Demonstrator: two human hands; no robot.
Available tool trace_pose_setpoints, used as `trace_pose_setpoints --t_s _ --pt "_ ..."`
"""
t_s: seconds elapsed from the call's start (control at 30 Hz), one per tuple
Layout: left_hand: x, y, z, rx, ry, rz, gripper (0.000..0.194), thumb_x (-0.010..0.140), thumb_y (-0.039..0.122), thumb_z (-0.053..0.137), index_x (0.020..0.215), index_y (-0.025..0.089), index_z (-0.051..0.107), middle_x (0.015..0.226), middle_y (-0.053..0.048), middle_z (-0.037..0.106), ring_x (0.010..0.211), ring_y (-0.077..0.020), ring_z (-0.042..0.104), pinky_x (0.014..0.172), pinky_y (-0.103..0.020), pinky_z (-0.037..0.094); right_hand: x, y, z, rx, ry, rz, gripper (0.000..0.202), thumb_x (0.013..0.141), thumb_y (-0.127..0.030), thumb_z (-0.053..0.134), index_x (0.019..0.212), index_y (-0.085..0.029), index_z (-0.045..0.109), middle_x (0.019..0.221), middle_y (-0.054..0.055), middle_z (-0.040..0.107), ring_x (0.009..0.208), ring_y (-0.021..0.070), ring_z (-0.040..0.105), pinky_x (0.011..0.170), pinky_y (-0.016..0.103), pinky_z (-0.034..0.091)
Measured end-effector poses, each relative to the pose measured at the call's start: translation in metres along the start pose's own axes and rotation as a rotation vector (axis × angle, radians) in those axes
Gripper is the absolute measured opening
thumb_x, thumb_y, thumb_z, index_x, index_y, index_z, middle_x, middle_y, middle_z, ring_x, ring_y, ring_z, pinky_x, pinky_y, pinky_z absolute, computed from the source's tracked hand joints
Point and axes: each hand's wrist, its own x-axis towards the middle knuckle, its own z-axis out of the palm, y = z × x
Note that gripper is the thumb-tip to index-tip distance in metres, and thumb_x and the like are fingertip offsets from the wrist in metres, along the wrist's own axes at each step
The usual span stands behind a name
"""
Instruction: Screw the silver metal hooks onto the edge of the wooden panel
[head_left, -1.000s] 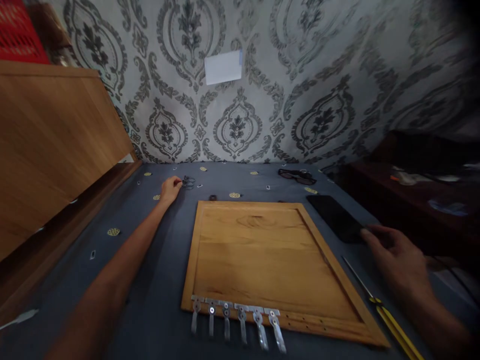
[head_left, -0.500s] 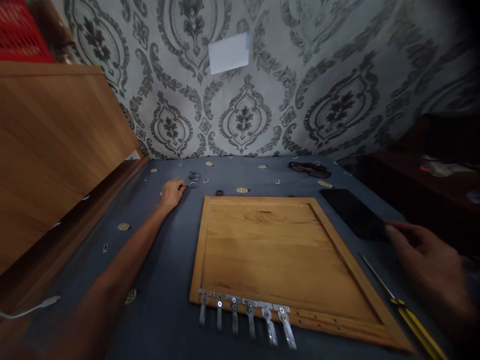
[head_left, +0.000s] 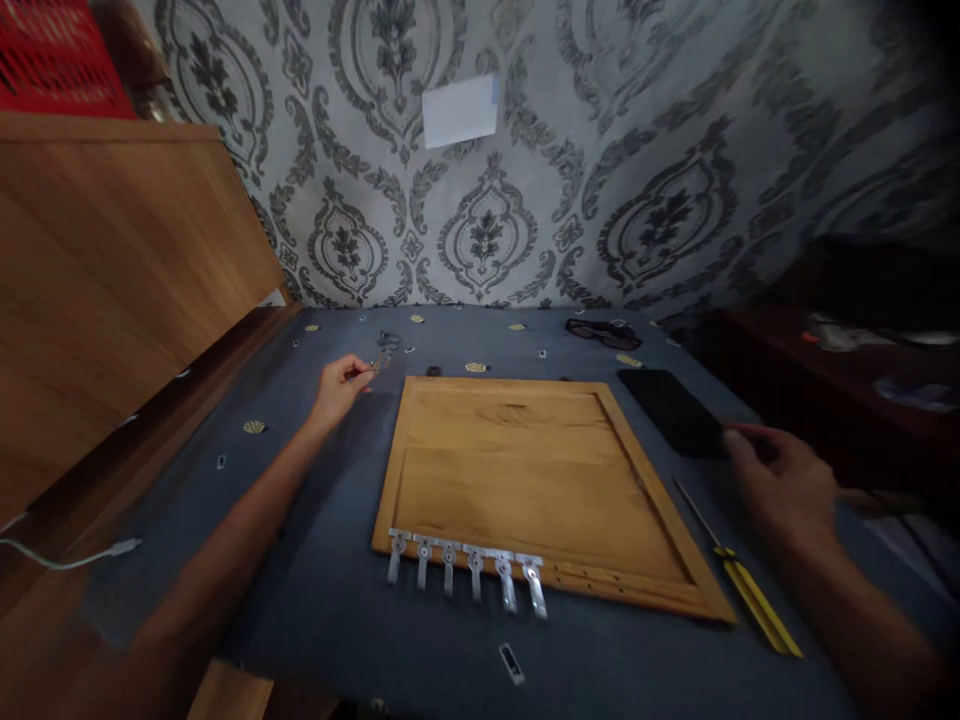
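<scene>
My left hand [head_left: 339, 388] pinches a small metal bracket [head_left: 382, 362] beyond the far left corner of the wooden panel [head_left: 510, 470]. More thin metal pieces [head_left: 390, 340] lie just behind it. Along the panel's near edge, a row of metal brackets [head_left: 475, 570] is fixed, their tabs jutting over the edge toward me; small holes continue to the right of them. My right hand [head_left: 784, 480] has its thumb and fingertips together at the near right corner of a black phone-like slab [head_left: 671, 412]; what they hold, if anything, is hidden. Beside that hand lies a yellow-handled screwdriver [head_left: 757, 600].
Dark glasses [head_left: 604, 333] rest on the blue-grey patterned cloth [head_left: 315, 600] near the papered wall. A wooden cabinet [head_left: 135, 240] stands at left with a red basket [head_left: 56, 65] on top. A white cable [head_left: 90, 560] lies at lower left.
My left hand has lifted slightly, with the bracket now showing raised in its fingertips. The whole view has shifted; my right hand stays by the black slab's corner.
</scene>
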Motion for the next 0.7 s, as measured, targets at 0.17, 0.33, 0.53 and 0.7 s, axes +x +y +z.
trace_pose_setpoints --t_s 0.17,0.33,0.53,0.7 --pt "-0.056 0.049 0.018 -0.198 -0.169 0.059 0.034 0.101 0.043 0.067 0.12 0.015 0.066 0.113 -0.007 0.07 0.096 -0.0186 0.07 0.085 -0.038 0.063 -0.013 -0.039 -0.026 0.121 0.035 -0.142 0.023 0.08 -0.04 0.05 0.087 -0.021 0.063 0.115 0.026 0.069 0.118 0.0376 0.062 0.102 0.054 0.046" --pt "-0.101 0.114 0.03 -0.33 -0.329 0.128 0.023 0.087 0.039 0.073 0.087 0.019 0.062 0.079 0.002 0.065 0.074 -0.0119 0.062 0.073 -0.025 0.055 -0.073 -0.095 -0.061 0.315 -0.22 -0.387 0.03 0.094 -0.045 0.056 0.101 -0.021 0.073 0.099 0.013 0.076 0.086 0.0234 0.071 0.084 0.04 0.057" --pt "-0.13 0.17 0.049 -0.342 -0.631 0.123 0.013 0.083 0.03 0.073 0.091 0.02 0.071 0.084 -0.001 0.072 0.076 -0.0136 0.066 0.07 -0.023 0.053 -0.161 -0.14 -0.085 0.595 -0.424 -0.674 0.033 0.103 -0.027 0.06 0.135 -0.024 0.066 0.094 0.003 0.075 0.079 0.0155 0.071 0.075 0.031 0.062" --pt "-0.143 0.188 0.067 -0.35 -0.844 0.12 0.012 0.088 0.028 0.065 0.093 0.019 0.071 0.082 0.0 0.073 0.072 -0.0119 0.066 0.065 -0.02 0.052 -0.196 -0.135 -0.097 0.693 -0.399 -0.63 0.018 0.1 -0.015 0.064 0.114 -0.022 0.073 0.095 0.005 0.077 0.082 0.0158 0.074 0.073 0.028 0.062"
